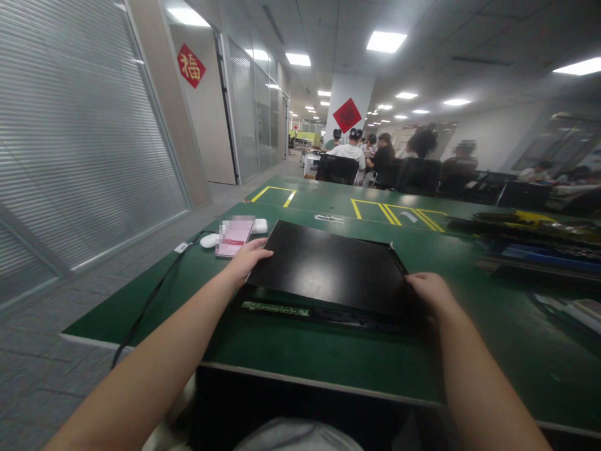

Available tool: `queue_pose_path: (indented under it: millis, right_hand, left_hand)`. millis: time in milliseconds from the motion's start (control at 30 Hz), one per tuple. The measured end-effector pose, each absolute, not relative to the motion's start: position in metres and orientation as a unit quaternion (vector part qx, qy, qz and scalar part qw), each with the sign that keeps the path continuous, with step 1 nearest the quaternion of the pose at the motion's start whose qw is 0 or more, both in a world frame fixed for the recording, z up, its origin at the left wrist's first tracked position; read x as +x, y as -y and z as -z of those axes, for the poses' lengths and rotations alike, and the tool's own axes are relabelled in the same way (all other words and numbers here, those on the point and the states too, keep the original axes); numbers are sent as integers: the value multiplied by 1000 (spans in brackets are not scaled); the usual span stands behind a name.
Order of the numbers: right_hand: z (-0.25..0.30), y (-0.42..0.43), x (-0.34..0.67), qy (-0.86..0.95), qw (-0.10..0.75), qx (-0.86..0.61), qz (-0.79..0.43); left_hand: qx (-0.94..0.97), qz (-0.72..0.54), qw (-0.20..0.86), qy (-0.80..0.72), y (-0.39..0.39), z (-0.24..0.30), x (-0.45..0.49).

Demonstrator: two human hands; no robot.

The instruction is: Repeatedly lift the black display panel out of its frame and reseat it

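A black, glossy LCD screen panel is tilted above the green table in front of me. My left hand grips its left edge, thumb on top and the other fingers mostly hidden beneath. On the right, my right hand is closed on the panel's opposite edge, its fingertips partly out of sight. A narrow green circuit board shows below the panel's near edge. Beside it runs a dark strip; I cannot tell whether either is attached to the panel.
A phone rests against a white object past my left hand. A black cable crosses the left table edge. Stacked dark panels lie at the right. Yellow tape marks the green table. People sit farther back.
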State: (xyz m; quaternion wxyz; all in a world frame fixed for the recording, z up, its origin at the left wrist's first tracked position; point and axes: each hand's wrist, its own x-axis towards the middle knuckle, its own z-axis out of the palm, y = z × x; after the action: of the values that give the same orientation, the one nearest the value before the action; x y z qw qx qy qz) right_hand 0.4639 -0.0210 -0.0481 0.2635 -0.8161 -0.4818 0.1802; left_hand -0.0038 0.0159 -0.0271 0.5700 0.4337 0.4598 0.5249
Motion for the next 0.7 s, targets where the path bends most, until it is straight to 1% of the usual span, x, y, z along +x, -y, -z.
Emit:
queue_pose_path:
  millis: [267,333,500,700]
  right_hand:
    - [52,18,466,450,296,-820,-192]
    - [55,17,468,445,302,-820,-197]
    - [58,16,469,433,320,-812,-225]
    - [57,17,467,429,332,-808,-231]
  left_hand:
    - [469,-517,544,-465,-6,16,-3]
    - [485,-512,515,-488,-5,15,-4]
    - [563,-479,398,-542,-6,14,-6]
    - [634,-440,324,-547,-9,18,-7]
